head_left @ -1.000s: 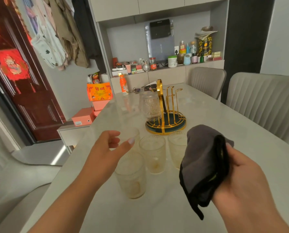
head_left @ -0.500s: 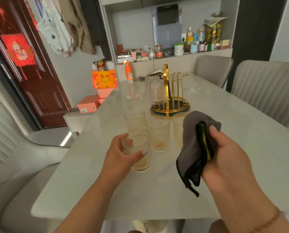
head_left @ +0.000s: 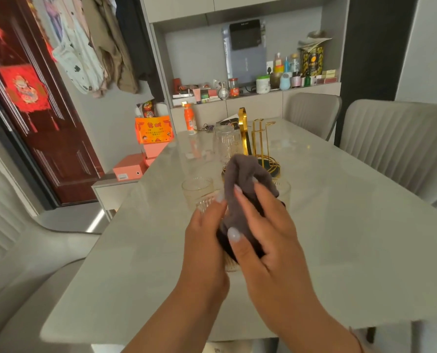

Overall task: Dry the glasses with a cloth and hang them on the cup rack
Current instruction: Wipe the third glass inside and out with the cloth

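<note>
The left hand (head_left: 204,240) has lifted a glass (head_left: 207,203) off the surface (head_left: 339,238) at centre frame; the right hand (head_left: 265,240) now presses the cloth (head_left: 243,179) into it, both hands gripping, so drying has started.

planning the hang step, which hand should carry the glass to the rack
Left hand: it already grips the ribbed clear glass, while the right hand holds the grey cloth. The gold wire cup rack stands straight ahead.

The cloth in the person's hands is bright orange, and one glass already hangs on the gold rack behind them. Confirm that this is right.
Not quite: the cloth is dark grey, not bright orange. The head view shows the right hand pressing it against the glass that the left hand holds. The rest stands: one glass already hangs on the gold rack behind the hands.
</note>
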Demonstrator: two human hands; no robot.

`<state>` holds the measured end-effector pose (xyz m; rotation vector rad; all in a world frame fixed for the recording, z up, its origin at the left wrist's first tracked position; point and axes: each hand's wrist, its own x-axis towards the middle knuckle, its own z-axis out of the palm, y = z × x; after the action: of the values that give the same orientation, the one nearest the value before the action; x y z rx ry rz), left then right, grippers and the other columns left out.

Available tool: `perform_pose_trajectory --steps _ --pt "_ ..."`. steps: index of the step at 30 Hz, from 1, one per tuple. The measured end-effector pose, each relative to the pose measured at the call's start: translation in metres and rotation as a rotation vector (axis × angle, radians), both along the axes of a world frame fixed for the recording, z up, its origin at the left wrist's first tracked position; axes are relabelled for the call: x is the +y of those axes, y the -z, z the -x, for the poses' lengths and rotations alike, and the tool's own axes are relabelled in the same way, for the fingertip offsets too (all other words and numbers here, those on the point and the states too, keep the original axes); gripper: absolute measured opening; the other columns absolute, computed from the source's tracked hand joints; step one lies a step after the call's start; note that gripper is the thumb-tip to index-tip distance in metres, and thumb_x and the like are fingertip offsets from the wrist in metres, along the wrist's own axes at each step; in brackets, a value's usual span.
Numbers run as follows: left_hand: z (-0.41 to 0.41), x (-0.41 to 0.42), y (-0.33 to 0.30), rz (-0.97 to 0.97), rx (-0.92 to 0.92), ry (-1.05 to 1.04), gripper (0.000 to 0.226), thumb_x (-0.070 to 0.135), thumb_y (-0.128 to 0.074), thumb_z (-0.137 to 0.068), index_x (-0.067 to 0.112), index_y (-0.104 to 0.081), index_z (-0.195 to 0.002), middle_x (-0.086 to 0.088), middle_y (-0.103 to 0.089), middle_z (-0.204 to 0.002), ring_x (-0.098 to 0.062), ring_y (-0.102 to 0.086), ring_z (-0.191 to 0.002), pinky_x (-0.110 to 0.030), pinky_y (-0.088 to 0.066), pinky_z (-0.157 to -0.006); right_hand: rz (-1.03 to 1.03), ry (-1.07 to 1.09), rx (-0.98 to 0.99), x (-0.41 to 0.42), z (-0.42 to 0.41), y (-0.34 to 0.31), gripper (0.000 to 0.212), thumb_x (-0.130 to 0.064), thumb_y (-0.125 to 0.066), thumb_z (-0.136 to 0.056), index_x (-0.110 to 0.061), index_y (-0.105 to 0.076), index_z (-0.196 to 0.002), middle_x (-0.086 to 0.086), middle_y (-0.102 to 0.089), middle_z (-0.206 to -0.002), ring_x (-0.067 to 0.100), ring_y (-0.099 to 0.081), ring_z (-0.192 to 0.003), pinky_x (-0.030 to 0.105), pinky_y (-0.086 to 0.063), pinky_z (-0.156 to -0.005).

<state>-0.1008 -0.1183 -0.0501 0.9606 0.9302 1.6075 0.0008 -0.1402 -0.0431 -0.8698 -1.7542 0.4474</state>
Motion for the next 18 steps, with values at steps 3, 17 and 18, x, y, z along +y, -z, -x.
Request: perform_pose_trajectory --steps 3,17,18 --pt "-0.014 -0.006 -0.004 0.015 -0.013 0.01 0.046 0.047 -0.066 -0.074 0.014 -0.074 -0.105 -0.021 -0.07 -0.113 -0.034 -0.069 -0.105 -0.051 -0.054 -0.091 0.277 -0.114 0.172 0.018 -0.015 -0.007 0.032 -0.054 -0.036 -0.091 -0.067 -0.037 -0.12 -0.039 -0.04 -0.135 -0.016 -0.037 -0.124 0.003 -0.029 -0.101" --pt "-0.044 0.002 -0.032 -0.029 0.122 0.005 0.066 0.056 -0.07 -0.06 0.015 -0.069 -0.112 -0.013 -0.073 -0.109 -0.028 -0.072 -0.098 -0.045 -0.059 -0.08 0.532 -0.308 0.577 0.022 -0.046 -0.032 0.042 -0.059 -0.037 -0.084 -0.06 -0.047 -0.125 -0.01 -0.06 -0.131 0.011 -0.061 -0.114 0.033 -0.051 -0.095" --pt "-0.043 0.003 -0.034 -0.024 0.098 0.004 0.066 0.056 -0.07 -0.059 0.018 -0.069 -0.112 -0.011 -0.074 -0.109 -0.027 -0.072 -0.098 -0.041 -0.058 -0.076 0.651 -0.465 0.722 0.021 -0.048 -0.03 0.048 -0.057 -0.041 -0.082 -0.044 -0.056 -0.126 -0.002 -0.067 -0.122 0.017 -0.067 -0.106 0.035 -0.056 -0.087"
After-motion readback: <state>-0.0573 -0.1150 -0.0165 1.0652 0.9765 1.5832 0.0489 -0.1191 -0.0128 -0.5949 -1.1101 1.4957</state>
